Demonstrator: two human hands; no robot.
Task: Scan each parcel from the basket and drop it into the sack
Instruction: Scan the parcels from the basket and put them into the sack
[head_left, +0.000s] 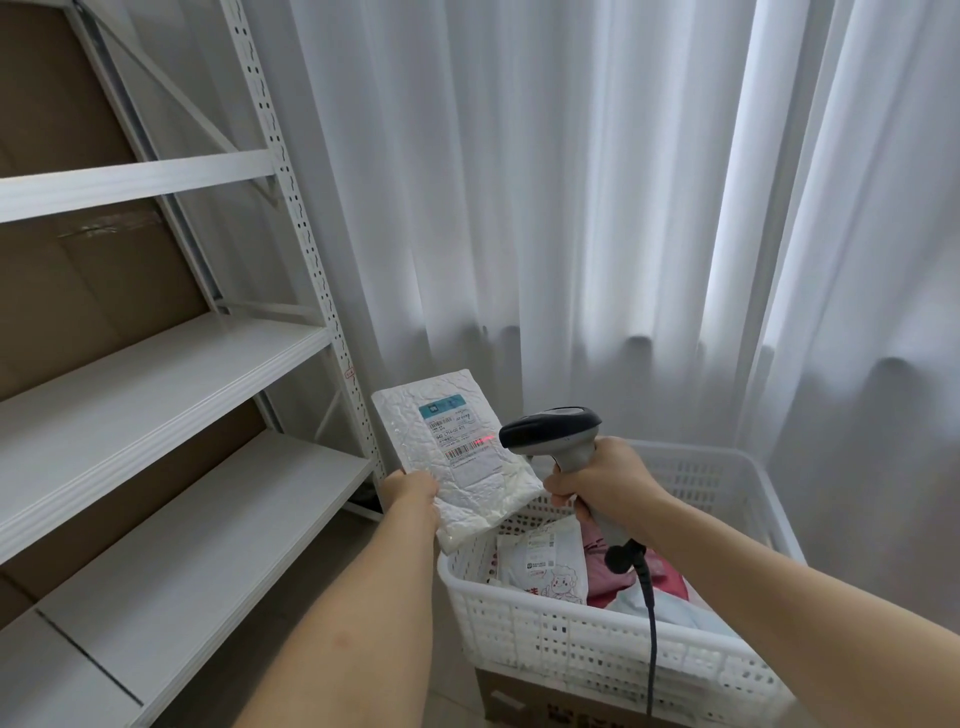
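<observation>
My left hand (413, 496) grips the lower left corner of a white bubble-wrap parcel (415, 415) and holds it up above the basket's left corner, label facing me. My right hand (602, 480) grips the handle of a grey and black barcode scanner (550, 428), whose nose points at the label. A red scan line glows on the label's right side. Below stands the white perforated basket (571, 644), holding several more parcels, among them a white one with a cartoon print (545, 566) and a pink one (623, 577). No sack is in view.
White metal shelving (171, 395) fills the left side, with brown cardboard behind it. White curtains (571, 208) hang behind the basket. The basket sits on a cardboard box (519, 706). The scanner's black cable (649, 623) hangs down over the basket's front.
</observation>
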